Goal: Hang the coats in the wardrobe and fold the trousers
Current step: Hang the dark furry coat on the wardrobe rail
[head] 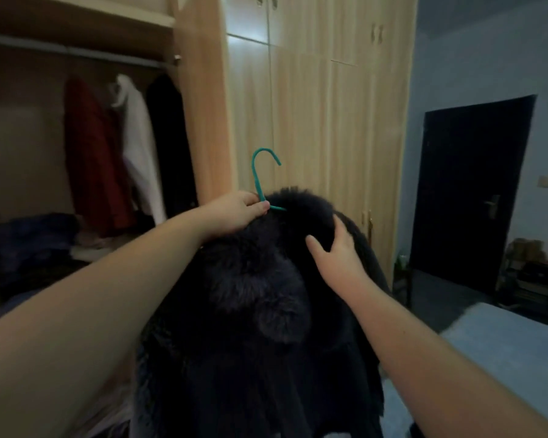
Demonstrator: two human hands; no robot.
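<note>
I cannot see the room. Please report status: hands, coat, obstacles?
Left hand grips hanger. Right hand flat on coat. Coat not yet on rail. Path to wardrobe looks open.

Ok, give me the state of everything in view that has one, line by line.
Dark fur coat: on the hanger, held up, not yet on the rail.
Teal hanger: hook free.
Left hand: grips the hanger's neck.
Right hand: flat on the coat's shoulder.
Wardrobe: left bay open.
Dark door: closed.
</note>
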